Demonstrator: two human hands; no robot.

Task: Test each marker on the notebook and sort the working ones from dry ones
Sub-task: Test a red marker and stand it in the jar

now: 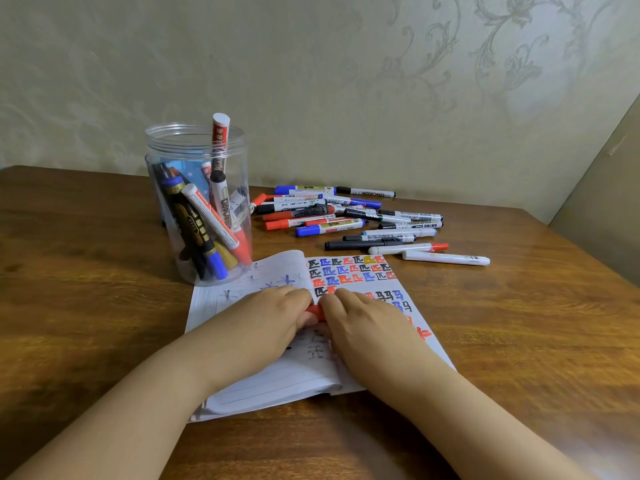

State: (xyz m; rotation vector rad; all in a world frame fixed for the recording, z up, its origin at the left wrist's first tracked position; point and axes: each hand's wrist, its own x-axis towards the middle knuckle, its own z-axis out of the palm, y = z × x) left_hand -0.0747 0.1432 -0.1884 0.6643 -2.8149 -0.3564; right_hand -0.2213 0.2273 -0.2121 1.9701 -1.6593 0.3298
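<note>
Wood-grain counter (519, 341) against a patterned wall carries an open notebook (277, 375). Above its marked page, left hand (273, 320) and right hand (363, 327) both grip 1 red marker (314, 310), fingers curled around it. Loose markers (346, 220) lie behind, beside a clear jar (199, 202) of markers.

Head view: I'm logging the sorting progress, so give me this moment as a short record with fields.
left hand: left hand grips the red marker
right hand: right hand grips the same marker
marker position: over the notebook
notebook: open, right page covered in coloured test marks
jar: clear, upright, holds several markers
loose markers: lying on the table behind the notebook
</note>
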